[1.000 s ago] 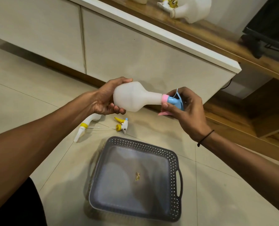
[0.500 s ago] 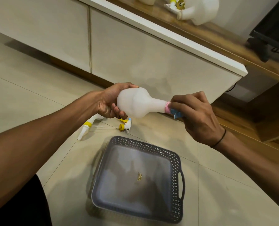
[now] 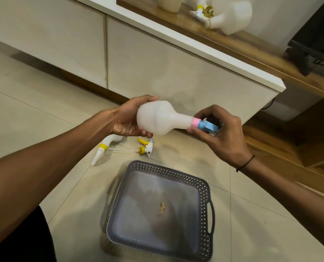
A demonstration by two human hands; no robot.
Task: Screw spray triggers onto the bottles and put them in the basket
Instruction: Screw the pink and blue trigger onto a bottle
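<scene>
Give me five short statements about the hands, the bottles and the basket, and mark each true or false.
1. The left hand holds the base of a white bottle. True.
2. The right hand is at the pink and blue trigger on that bottle's neck. True.
3. The grey basket already holds two bottles. False: it holds no bottle, only a small scrap.
4. A loose yellow and white trigger lies on the floor beyond the basket. True.
5. The held bottle stands upright on the floor. False: it is held sideways in the air.
</scene>
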